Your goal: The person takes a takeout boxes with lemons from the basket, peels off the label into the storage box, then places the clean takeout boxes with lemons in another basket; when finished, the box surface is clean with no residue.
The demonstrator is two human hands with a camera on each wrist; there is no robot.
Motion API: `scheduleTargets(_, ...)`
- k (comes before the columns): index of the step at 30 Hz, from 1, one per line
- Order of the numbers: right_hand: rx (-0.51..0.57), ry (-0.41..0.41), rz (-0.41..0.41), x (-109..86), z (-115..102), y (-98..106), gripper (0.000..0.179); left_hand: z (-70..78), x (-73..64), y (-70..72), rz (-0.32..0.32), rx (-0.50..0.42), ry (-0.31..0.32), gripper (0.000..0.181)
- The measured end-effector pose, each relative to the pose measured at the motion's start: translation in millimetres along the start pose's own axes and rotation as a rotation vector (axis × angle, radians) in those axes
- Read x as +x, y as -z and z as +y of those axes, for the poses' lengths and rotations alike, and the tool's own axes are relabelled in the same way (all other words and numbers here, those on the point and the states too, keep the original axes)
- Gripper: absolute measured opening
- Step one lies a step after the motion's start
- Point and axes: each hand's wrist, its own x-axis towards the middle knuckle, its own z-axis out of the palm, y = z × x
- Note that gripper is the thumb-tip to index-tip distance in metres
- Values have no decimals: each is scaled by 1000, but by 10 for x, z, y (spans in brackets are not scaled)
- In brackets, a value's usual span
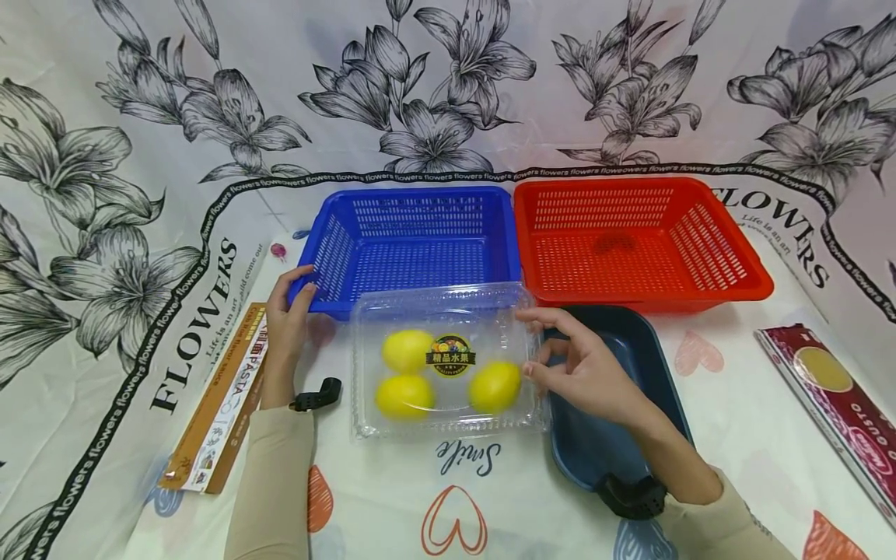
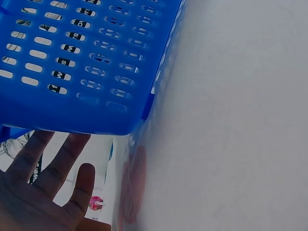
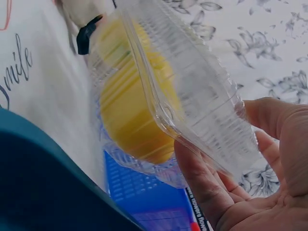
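A clear plastic fruit box (image 1: 448, 424) with a round black label stands in the middle of the table. Three lemons (image 1: 495, 386) show through it. On its right side, my right hand (image 1: 591, 373) grips the edge of the lid (image 3: 211, 110), with fingers on both sides of the plastic. Seen from the right wrist, the lid slants away from the lower half, where the lemons (image 3: 139, 110) lie. My left hand (image 1: 285, 334) touches the near left corner of the blue basket (image 1: 420, 264); its fingers look fairly straight, with some tips hidden behind the rim.
A red basket (image 1: 637, 299) adjoins the blue one on the right. The dark blue tray (image 1: 602, 435) lies under my right hand. A brown pasta pack (image 1: 217, 404) is by my left forearm, and a dark red box (image 1: 833, 404) lies at far right.
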Motion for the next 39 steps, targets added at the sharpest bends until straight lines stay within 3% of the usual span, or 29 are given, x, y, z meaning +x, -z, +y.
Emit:
scheduleTargets(14, -57, -132, -29, -20, 130, -120, 58, -11, -7, 5, -8, 16, -9, 38)
scheduleTargets(31, -81, -231, -58, 59, 165, -191, 58, -6, 4, 2, -18, 3, -25, 39)
scheduleTargets(39, -313, -205, -96, 112, 127, -115, 60, -12, 8, 9, -14, 12, -25, 38)
